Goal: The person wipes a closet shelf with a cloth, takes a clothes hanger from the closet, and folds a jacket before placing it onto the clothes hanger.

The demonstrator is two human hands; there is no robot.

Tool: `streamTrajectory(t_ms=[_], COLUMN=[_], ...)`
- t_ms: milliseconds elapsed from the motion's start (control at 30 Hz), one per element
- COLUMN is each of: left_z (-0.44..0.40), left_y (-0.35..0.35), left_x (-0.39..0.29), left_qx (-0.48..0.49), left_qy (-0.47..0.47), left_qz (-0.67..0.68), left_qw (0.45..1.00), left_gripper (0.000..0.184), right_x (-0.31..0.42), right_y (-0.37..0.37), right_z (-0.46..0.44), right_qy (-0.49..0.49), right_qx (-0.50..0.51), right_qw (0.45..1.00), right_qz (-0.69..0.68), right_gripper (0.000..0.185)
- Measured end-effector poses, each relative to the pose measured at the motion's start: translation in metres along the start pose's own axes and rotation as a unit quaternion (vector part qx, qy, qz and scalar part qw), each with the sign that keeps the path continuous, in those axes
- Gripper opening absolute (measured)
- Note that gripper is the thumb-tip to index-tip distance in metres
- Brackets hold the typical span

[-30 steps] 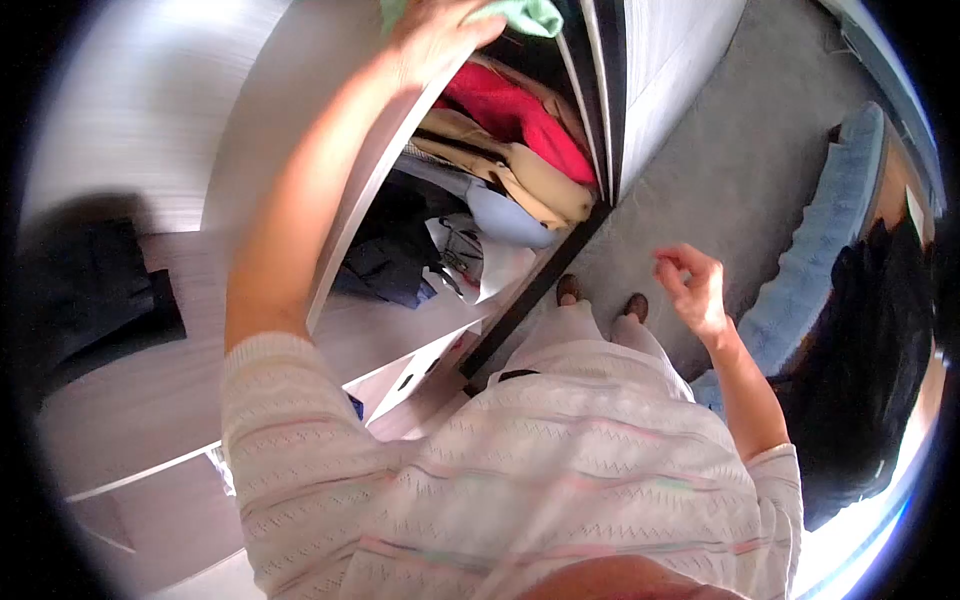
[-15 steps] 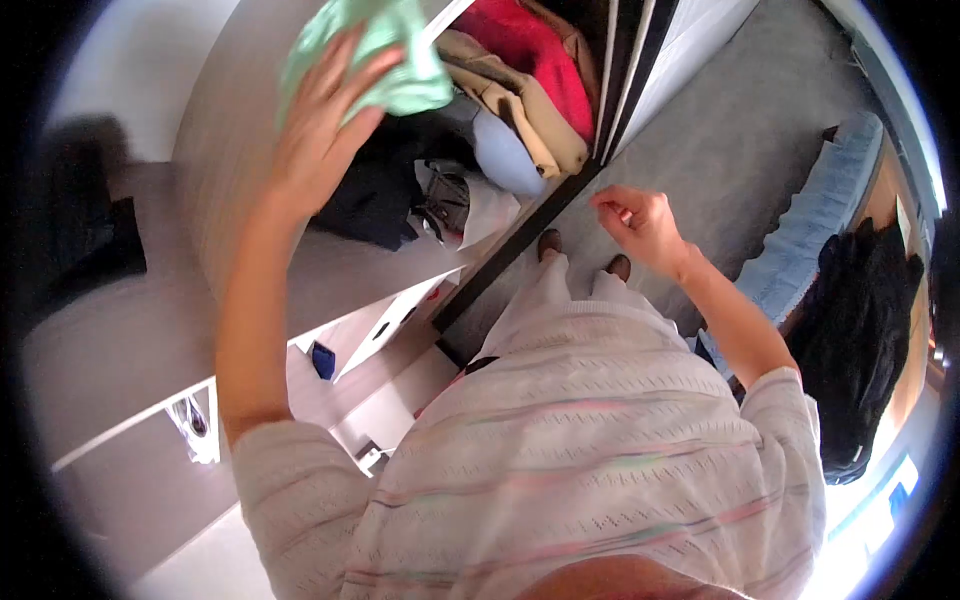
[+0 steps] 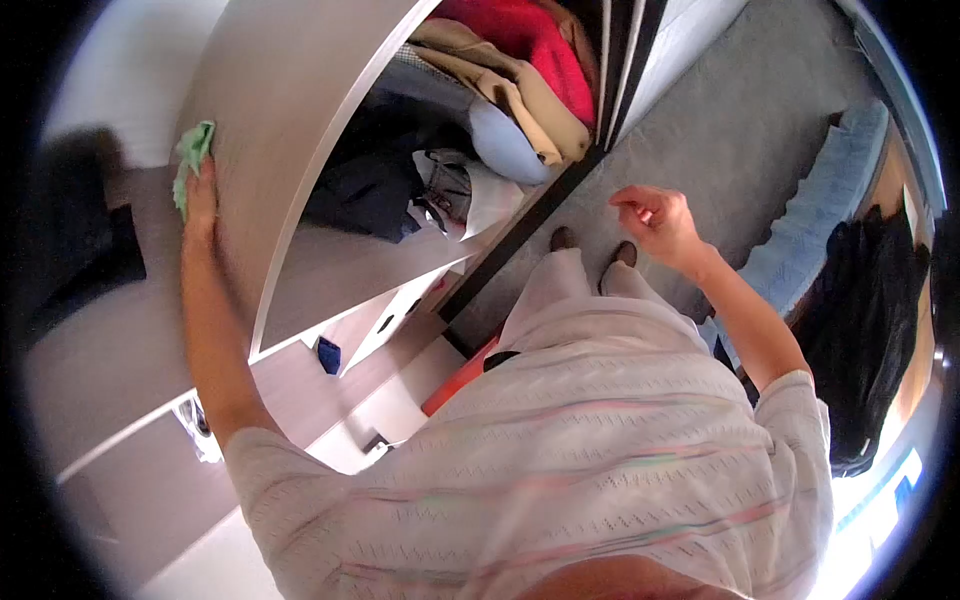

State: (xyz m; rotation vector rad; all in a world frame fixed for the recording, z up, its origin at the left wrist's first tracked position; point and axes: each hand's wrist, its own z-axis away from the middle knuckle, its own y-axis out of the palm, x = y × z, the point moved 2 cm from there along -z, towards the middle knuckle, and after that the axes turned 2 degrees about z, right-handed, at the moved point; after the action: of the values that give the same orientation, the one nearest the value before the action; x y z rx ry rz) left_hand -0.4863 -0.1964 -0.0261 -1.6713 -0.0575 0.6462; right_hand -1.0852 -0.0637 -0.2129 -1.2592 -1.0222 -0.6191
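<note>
My left hand [image 3: 201,200] is at the left, reaching around the outer face of a grey-beige wardrobe side panel [image 3: 270,130]. In its fingers is a crumpled light green cloth [image 3: 193,160], which lies against the panel; part of the grip is hidden by the back of the hand. My right hand [image 3: 655,225] hangs in the air above the grey floor, its fingers curled in, with nothing visible in them. Between the hands is the open wardrobe compartment, with a red garment [image 3: 540,50], tan garments [image 3: 510,85] and dark clothes [image 3: 375,185] inside.
A light blue ruffled cover [image 3: 825,220] and a black garment [image 3: 860,340] are at the right. A dark item [image 3: 85,240] rests on the ledge at far left. Lower shelves hold a small blue object [image 3: 328,355]. Dark sliding-door edges [image 3: 610,90] border the compartment.
My left hand has moved left and down with the green cloth, from the front of the compartment to the outer face of the side panel. My right hand has barely shifted.
</note>
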Motion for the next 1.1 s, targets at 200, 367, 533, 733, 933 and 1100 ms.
streamTrajectory(t_ms=[200, 367, 533, 733, 933, 1100], left_z=[-0.103, -0.154, -0.174, -0.132, -0.013, 0.019], left_y=[0.012, 0.015, 0.021, 0.017, 0.02, 0.038], left_x=[-0.002, 0.001, 0.004, -0.02, -0.077, -0.071], left_qx=[0.006, 0.046, 0.086, 0.075, 0.05, 0.019], left_qy=[-0.012, -0.04, -0.075, -0.082, -0.116, 0.054], left_qz=[0.043, 0.094, 0.149, 0.156, 0.15, 0.02], left_qw=[0.999, 0.994, 0.982, 0.982, 0.981, 0.998], left_gripper=[0.079, 0.078, 0.078, 0.077, 0.076, 0.076], right_x=[-0.029, -0.028, -0.023, -0.019, -0.032, -0.042], right_y=[-0.014, 0.008, 0.034, 0.033, 0.007, -0.031], right_z=[0.031, 0.047, 0.05, 0.056, 0.072, 0.11], right_qy=[0.117, 0.187, 0.18, 0.15, 0.09, 0.061], right_qx=[-0.08, -0.084, -0.063, -0.041, -0.009, -0.036], right_qw=[0.99, 0.978, 0.982, 0.988, 0.996, 0.997], right_qz=[0.0, -0.024, 0.006, 0.005, -0.002, -0.023], right_gripper=[0.013, 0.012, 0.014, 0.013, 0.012, 0.012])
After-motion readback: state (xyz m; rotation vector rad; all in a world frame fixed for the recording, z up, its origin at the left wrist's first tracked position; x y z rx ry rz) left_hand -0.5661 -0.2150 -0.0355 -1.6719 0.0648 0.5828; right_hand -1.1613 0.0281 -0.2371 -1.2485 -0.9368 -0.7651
